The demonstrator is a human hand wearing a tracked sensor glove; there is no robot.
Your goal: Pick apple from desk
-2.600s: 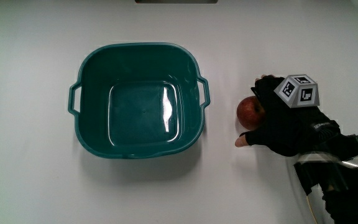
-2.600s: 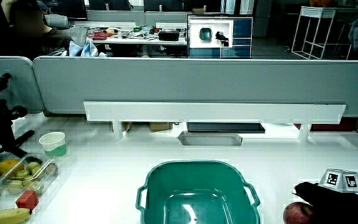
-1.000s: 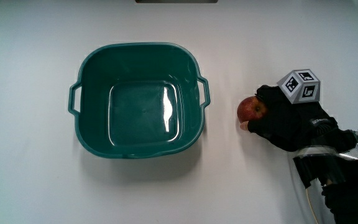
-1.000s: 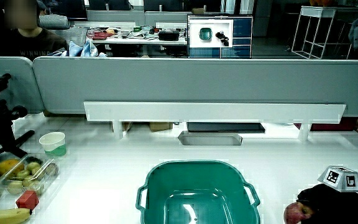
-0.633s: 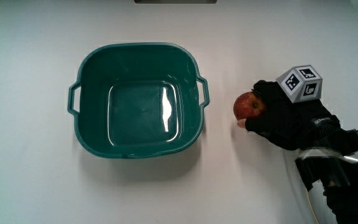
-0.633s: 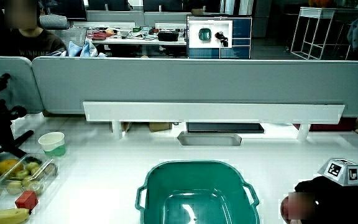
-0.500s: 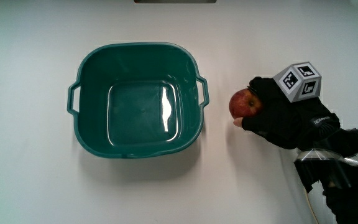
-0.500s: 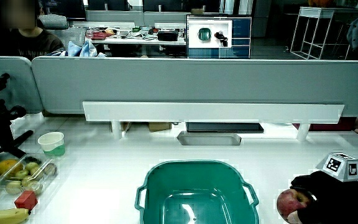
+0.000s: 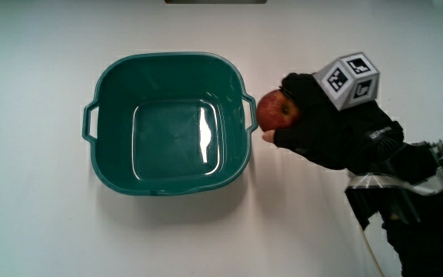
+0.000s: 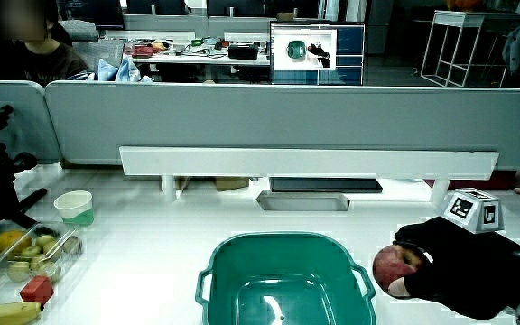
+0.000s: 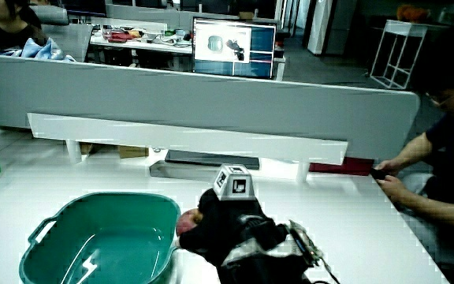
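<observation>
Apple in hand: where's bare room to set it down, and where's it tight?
The green basin is empty inside. Bare table lies nearer the person than the basin. Tight: the apple in the hand sits close beside the basin's handle.

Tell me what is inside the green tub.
The green tub holds nothing visible: the main view shows only its bare glossy floor with a light glare. The apple is gripped in the hand beside the tub's handle, not inside. Nothing covers the inside.

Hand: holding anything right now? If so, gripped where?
The hand holds the red apple, fingers wrapped over the side away from the teal basin; the half facing the basin stays bare. In a side view the apple is beside the basin's rim.
</observation>
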